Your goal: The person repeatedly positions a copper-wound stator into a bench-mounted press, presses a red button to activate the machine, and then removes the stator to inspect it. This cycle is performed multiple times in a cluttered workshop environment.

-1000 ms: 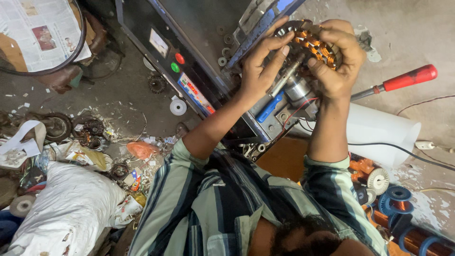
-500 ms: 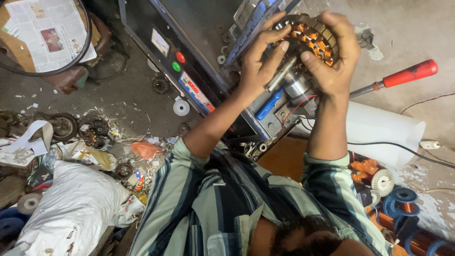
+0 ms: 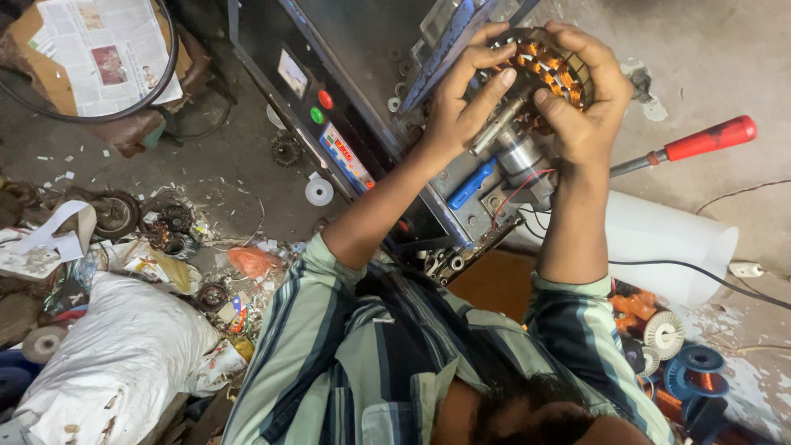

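Both my hands hold a round stator (image 3: pixel 554 67) with copper windings, set on the metal shaft (image 3: pixel 497 125) of a black winding machine (image 3: pixel 362 91). My left hand (image 3: pixel 461 103) grips its left rim, fingers spread over the top and the thumb against the shaft. From the right, my right hand (image 3: pixel 587 107) wraps the stator, with its fingers curled over the rim. My striped sleeves and my head fill the bottom of the view.
The machine's panel has a red button (image 3: pixel 325 99) and a green button (image 3: pixel 316 115). A red-handled screwdriver (image 3: pixel 707 138) lies at the right above a white plastic roll (image 3: pixel 671 239). Blue copper-wire spools (image 3: pixel 696 371) sit lower right. A white sack (image 3: pixel 115 354) and scattered scrap lie at the left.
Both hands have stayed on the stator and shifted their fingers around its rim. The stator sits slightly higher and further right in the view.
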